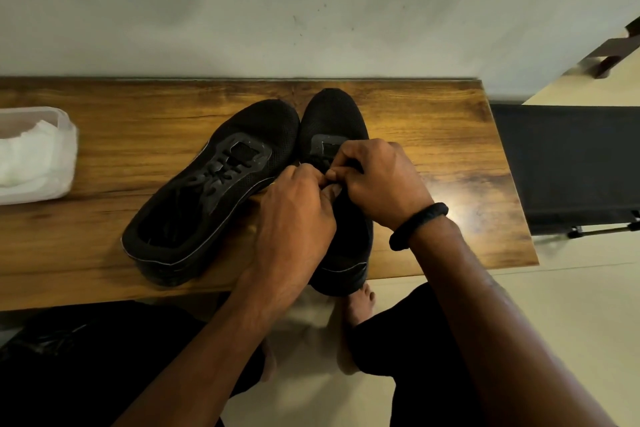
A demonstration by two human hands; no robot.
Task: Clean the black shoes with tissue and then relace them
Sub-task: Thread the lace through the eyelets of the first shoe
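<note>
Left hand (298, 208) and right hand (379, 180) meet atop the right shoe (332, 118), curled fingers pinching its middle. The left shoe (221, 184) lies just beside.

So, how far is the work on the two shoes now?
Looks done: the left-side shoe is laced, and the tissue pack lies aside. In hand: the left hand and right hand pinch at the lacing on the right-side shoe. Left: finishing that shoe's laces.

shoes (249, 180) on table (433, 135), tissue pack (34, 156) left
</note>
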